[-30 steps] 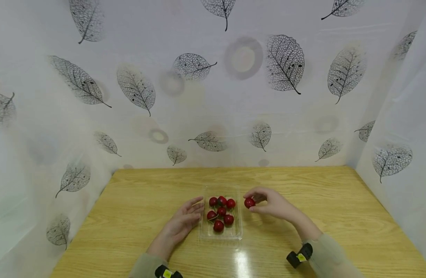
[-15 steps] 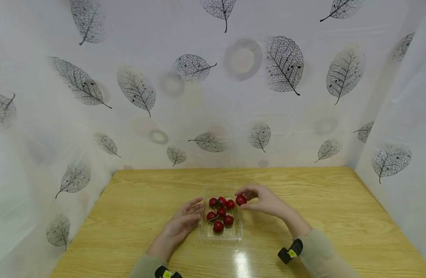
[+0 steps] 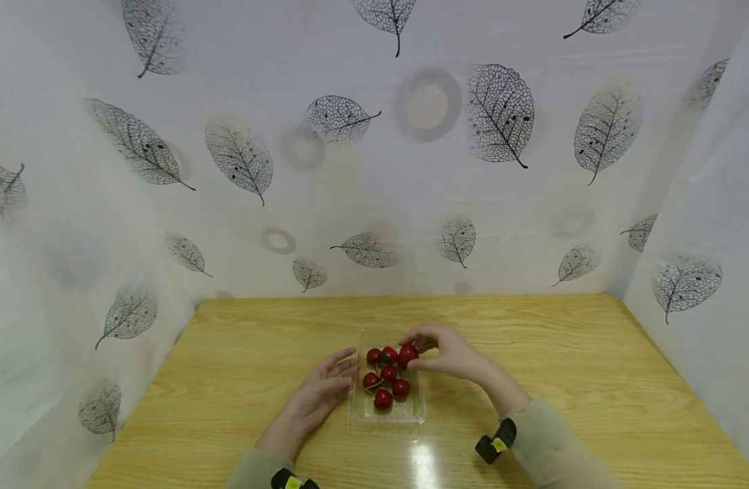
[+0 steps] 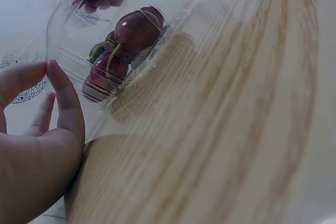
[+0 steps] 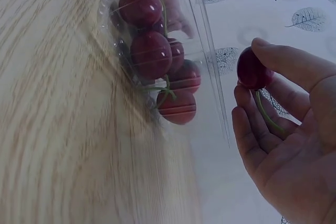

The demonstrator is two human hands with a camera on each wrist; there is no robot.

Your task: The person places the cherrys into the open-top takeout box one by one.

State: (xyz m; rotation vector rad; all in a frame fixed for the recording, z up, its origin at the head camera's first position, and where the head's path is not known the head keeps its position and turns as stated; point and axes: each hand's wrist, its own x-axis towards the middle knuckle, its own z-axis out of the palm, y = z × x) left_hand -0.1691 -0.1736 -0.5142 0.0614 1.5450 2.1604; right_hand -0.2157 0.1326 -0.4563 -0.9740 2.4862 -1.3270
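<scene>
A clear plastic container (image 3: 388, 415) holds several dark red cherries (image 3: 383, 399), some with green stems. My right hand (image 3: 450, 356) pinches one cherry (image 5: 254, 68) between thumb and fingertips, its green stem hanging toward the palm. In the head view that cherry (image 3: 408, 354) is over the container's right side, overlapping a cherry inside. My left hand (image 3: 319, 394) lies along the container's left wall, its fingers extended and fingertips at the edge. Seen from the left wrist, the fingertips (image 4: 52, 66) touch or nearly touch the clear rim.
The container stands on a wood-grain table (image 3: 258, 339). Behind and on both sides hang pale sheets (image 3: 374, 183) printed with dark leaves. Each wrist wears a black strap (image 3: 496, 441) over a light sleeve.
My right hand has carried the pinched cherry leftward, from beside the container to over its right side. The left hand has stayed at the left wall.
</scene>
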